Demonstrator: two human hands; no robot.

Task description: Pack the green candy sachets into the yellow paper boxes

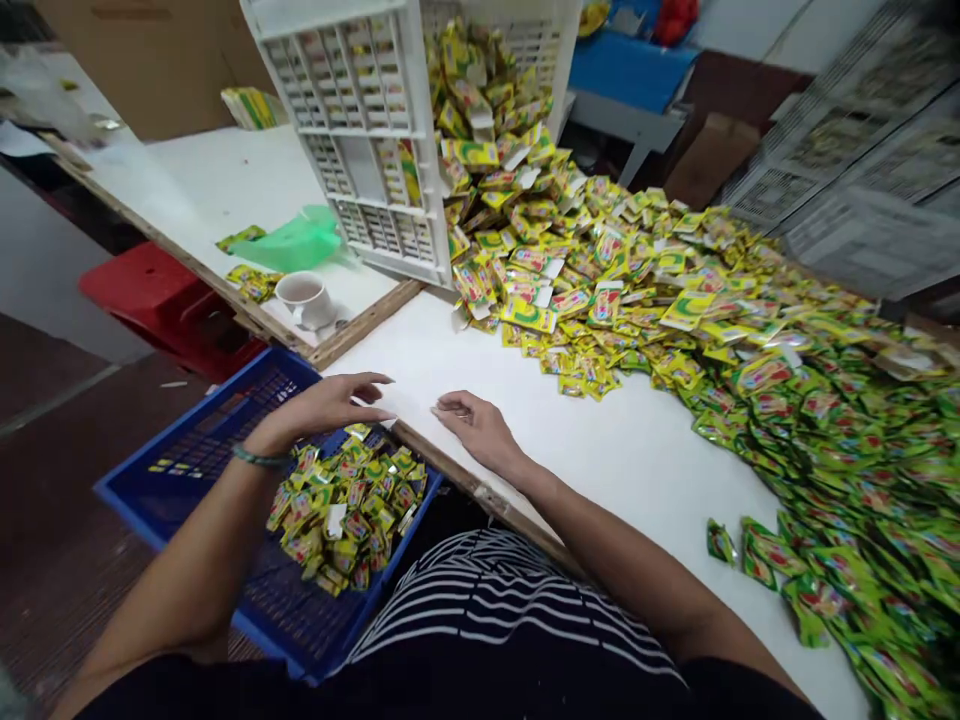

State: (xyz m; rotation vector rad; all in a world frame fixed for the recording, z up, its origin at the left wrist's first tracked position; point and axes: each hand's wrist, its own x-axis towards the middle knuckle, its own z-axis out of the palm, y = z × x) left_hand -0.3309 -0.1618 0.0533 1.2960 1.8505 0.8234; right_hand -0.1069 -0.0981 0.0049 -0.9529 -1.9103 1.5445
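My left hand (339,402) hovers over the table's front edge beside the blue crate (202,430), thumb and fingers apart with nothing between them. Over the white table (420,345), my right hand (480,430) is loosely curled, and no item shows in it. Small yellow-green boxes (345,510) lie heaped in the blue crate below my left hand. A large pile of similar yellow boxes (570,270) spreads over the table beyond my right hand. Shiny green sachets (847,480) cover the table's right side.
A white slatted crate (442,220) tips its boxes onto the table. Left of it are a white cup (306,300), a green plastic bag (289,240) and a wooden strip (367,322). A red stool (165,300) stands beside the table, and a cardboard box (165,70) sits behind.
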